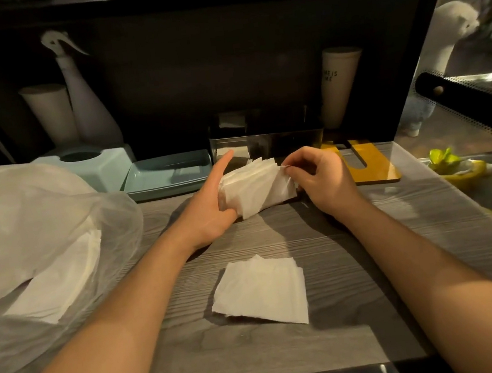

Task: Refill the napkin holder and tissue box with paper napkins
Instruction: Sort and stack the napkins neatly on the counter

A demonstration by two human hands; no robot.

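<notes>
Both hands meet over a fanned stack of napkins (257, 189) held just above the grey counter (355, 266). Her or his left hand (209, 202) cradles the stack's near end, thumb tucked under it and fingers mostly straight, the forefinger pointing toward the shiny metal napkin holder (267, 144) behind. On the other side, the right hand (318, 175) has its fingers curled, pinching the top edge of the napkins. Nearer the person, a few loose napkins (263, 291) lie flat on the counter. At the left sits a clear plastic bag (36, 210) with more napkins inside, and beyond it a pale blue tissue box (95, 163) beside its blue lid (166, 174).
</notes>
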